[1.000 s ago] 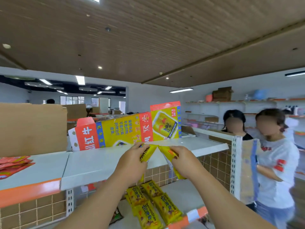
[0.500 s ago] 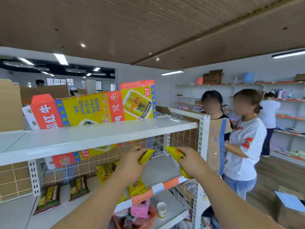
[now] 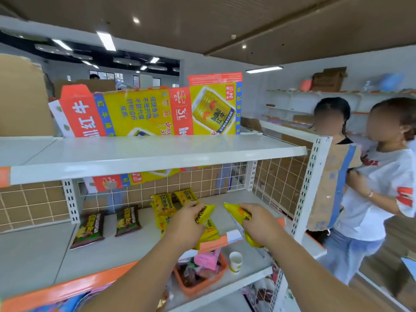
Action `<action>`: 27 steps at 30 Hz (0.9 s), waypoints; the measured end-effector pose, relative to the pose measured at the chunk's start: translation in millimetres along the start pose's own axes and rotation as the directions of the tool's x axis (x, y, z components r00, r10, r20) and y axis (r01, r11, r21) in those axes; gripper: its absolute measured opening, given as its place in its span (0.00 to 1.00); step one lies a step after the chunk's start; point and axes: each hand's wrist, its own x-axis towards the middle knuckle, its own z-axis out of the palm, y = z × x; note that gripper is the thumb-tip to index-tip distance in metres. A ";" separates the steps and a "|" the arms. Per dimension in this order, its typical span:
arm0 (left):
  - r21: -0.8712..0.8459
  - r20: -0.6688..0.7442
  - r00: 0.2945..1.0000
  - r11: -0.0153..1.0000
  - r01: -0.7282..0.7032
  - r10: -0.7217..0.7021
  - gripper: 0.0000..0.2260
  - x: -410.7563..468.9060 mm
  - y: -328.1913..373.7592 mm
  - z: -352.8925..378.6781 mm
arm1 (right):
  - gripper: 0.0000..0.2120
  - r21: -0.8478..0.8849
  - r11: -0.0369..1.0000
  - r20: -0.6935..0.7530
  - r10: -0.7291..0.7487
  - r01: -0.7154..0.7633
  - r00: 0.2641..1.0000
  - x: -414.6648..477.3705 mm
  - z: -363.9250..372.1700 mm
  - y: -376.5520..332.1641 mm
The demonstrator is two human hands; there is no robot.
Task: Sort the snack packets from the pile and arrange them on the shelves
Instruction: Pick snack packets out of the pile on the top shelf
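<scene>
My left hand grips a yellow snack packet over the middle shelf. My right hand grips another yellow packet just to the right of it, near the shelf's front edge. Behind my left hand a row of yellow packets lies on the same shelf. Two dark brown packets lie further left. The two held packets are apart, their tips pointing at each other.
A flattened yellow-and-red carton stands behind the white top shelf. On the lower shelf sit an orange basket of packets and a paper cup. Two people stand close at the right, by the shelf's upright post.
My view and both hands have dropped from the top shelf's edge to the middle shelf. Each hand still holds its yellow packet, now lower and over the shelf board.
</scene>
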 end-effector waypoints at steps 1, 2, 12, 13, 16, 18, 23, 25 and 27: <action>-0.017 -0.004 1.000 1.000 0.022 -0.022 0.30 4.0 -10.5 -0.9 | 0.14 -0.005 1.000 0.019 -0.009 0.009 1.000 6.7 9.8 -4.3; -0.033 -0.007 0.999 0.999 0.038 -0.038 0.30 9.1 -20.5 -1.6 | 0.13 -0.007 1.000 0.036 -0.025 0.025 0.999 14.0 19.0 -8.2; -0.076 -0.059 0.992 0.992 0.103 -0.108 0.28 56.0 -88.8 -5.3 | 0.27 -0.160 0.985 0.124 -0.050 0.069 0.991 93.2 79.7 -37.2; -0.082 -0.066 0.992 0.991 0.102 -0.108 0.27 59.4 -93.6 -7.4 | 0.27 -0.157 0.985 0.121 -0.054 0.073 0.991 98.6 83.8 -38.9; -0.069 -0.082 0.991 0.993 0.100 -0.106 0.26 69.0 -104.5 -9.3 | 0.25 -0.150 0.985 0.111 -0.067 0.084 0.992 114.4 94.2 -40.7; -0.052 -0.087 0.990 0.993 0.107 -0.111 0.26 73.3 -110.4 -8.0 | 0.24 -0.135 0.987 0.115 -0.076 0.092 0.990 124.9 99.9 -41.0; 0.015 -0.119 0.980 0.986 0.163 -0.160 0.25 88.3 -125.5 4.5 | 0.20 -0.068 0.991 0.140 -0.103 0.114 0.985 154.1 116.2 -32.1; 0.038 -0.127 0.972 0.978 0.204 -0.198 0.26 93.4 -129.9 12.1 | 0.22 -0.060 0.990 0.161 -0.113 0.124 0.980 166.6 126.3 -22.4; 0.053 -0.147 0.959 0.966 0.252 -0.242 0.26 99.1 -132.9 20.0 | 0.23 -0.060 0.988 0.189 -0.131 0.144 0.973 178.5 137.7 -11.8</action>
